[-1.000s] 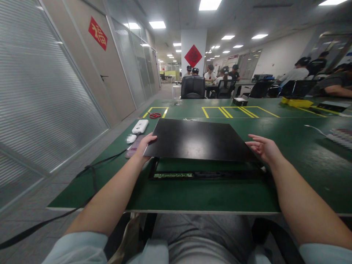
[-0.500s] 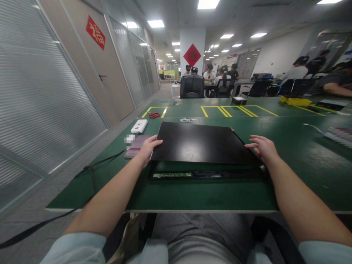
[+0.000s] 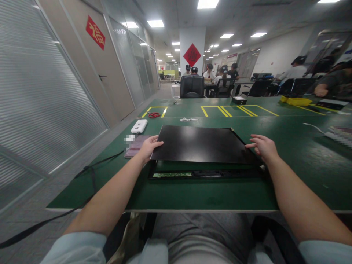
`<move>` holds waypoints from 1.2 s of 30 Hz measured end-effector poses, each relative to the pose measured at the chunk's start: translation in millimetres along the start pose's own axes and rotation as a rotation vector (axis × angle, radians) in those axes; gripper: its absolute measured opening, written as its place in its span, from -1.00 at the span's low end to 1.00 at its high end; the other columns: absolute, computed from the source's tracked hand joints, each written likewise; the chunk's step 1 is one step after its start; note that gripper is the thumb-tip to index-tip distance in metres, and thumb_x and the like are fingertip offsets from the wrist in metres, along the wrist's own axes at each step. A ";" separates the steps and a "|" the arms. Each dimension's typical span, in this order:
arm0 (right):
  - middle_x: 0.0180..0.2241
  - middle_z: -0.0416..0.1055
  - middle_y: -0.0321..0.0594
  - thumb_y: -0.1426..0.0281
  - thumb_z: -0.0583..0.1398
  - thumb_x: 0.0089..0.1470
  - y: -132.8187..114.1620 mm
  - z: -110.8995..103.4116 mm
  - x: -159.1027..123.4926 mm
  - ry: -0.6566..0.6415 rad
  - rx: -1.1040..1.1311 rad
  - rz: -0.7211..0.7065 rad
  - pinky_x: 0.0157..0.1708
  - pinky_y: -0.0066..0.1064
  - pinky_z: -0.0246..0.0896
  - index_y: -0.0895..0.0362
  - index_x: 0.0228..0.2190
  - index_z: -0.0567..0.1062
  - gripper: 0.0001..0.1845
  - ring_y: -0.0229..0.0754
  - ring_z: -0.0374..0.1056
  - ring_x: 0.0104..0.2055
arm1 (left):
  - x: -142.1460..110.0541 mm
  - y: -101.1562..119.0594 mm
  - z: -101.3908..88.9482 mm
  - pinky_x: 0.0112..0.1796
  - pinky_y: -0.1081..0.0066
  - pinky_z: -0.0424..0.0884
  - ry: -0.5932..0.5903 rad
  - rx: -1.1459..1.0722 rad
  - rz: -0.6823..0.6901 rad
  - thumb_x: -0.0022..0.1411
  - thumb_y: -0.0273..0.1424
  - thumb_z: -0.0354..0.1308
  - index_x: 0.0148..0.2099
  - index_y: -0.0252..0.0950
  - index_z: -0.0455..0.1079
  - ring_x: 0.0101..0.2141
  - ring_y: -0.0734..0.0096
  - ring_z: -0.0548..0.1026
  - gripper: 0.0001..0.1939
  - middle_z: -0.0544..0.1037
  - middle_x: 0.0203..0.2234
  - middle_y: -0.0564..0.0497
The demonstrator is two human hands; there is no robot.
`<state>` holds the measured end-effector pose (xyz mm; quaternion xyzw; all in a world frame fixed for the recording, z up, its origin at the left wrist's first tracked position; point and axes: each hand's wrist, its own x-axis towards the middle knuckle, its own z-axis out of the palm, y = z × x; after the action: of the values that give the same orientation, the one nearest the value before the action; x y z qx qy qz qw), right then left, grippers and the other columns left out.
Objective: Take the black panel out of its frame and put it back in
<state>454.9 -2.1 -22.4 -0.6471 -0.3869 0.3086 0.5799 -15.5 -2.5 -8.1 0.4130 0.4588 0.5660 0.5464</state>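
A thin black screen panel (image 3: 196, 145) lies tilted over a black frame (image 3: 225, 175), its left side raised. My left hand (image 3: 149, 148) grips the panel's left edge, thumb on top and fingers behind. My right hand (image 3: 263, 147) is at the right edge of the frame, fingers stretched out and apart, one fingertip touching the edge. Along the frame's near side a green circuit board strip (image 3: 172, 175) shows. The panel hides the rest of the frame's inside.
Left of the panel lie a phone (image 3: 136, 148) and a white power bank (image 3: 139, 126). Red-handled scissors (image 3: 154, 115) and small silvery pieces (image 3: 189, 120) lie farther back. A yellow tray (image 3: 295, 101) stands at far right. Several people sit beyond the green table (image 3: 206, 198).
The panel's far left part has sunk slightly toward the frame, and the light reflected on it has faded. Both hands stay almost where they were.
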 end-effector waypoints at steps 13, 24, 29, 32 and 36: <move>-0.62 0.50 -0.18 0.37 0.28 -0.05 -1.5 -1.1 -2.0 -0.002 -0.152 -0.022 -0.74 -0.48 -0.12 0.21 -0.01 0.54 -0.50 -0.35 -0.01 -0.76 | 6.0 -5.2 -3.4 -0.18 0.27 0.57 0.064 0.034 0.009 -0.26 -0.58 0.46 -0.19 -0.30 0.45 -0.34 0.25 0.65 -0.51 0.70 -0.35 -0.02; -0.57 0.52 -0.24 0.29 0.26 -0.02 0.0 -2.8 -2.1 0.060 -0.434 -0.103 -0.58 -0.42 0.16 0.11 0.01 0.57 -0.49 -0.21 0.29 -0.60 | 1.3 -2.3 2.6 -0.16 0.29 0.56 0.053 0.055 0.011 -0.25 -0.59 0.47 -0.21 -0.28 0.44 -0.30 0.24 0.65 -0.52 0.68 -0.34 0.00; -0.57 0.51 -0.25 0.34 0.25 -0.04 0.9 -3.4 1.4 0.062 -0.595 -0.226 -0.36 -0.32 0.30 0.08 -0.04 0.61 -0.54 -0.05 0.48 -0.36 | 0.1 -0.7 0.9 -0.16 0.30 0.55 0.012 0.058 0.012 -0.24 -0.60 0.47 -0.21 -0.27 0.42 -0.31 0.27 0.64 -0.51 0.67 -0.36 0.02; -0.53 0.53 -0.24 0.35 0.24 -0.03 0.7 -2.7 1.7 0.054 -0.678 -0.260 -0.29 -0.28 0.32 0.05 -0.03 0.61 -0.53 0.00 0.50 -0.27 | 0.6 -1.6 0.3 -0.13 0.28 0.54 0.004 0.061 0.014 -0.22 -0.60 0.46 -0.20 -0.28 0.41 -0.29 0.26 0.64 -0.51 0.67 -0.34 0.01; -0.48 0.56 -0.22 0.33 0.23 0.01 -1.9 -0.4 -1.3 0.046 -0.791 -0.281 -0.28 -0.26 0.32 0.02 0.00 0.61 -0.52 0.02 0.49 -0.24 | 1.7 -4.0 0.7 -0.14 0.26 0.54 0.003 0.064 0.011 -0.23 -0.61 0.45 -0.19 -0.30 0.41 -0.30 0.25 0.64 -0.51 0.68 -0.33 -0.02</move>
<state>454.3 -3.4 -20.5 -0.7676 -0.5470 0.0400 0.3317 -14.0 -0.9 -11.8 0.4321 0.4753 0.5545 0.5290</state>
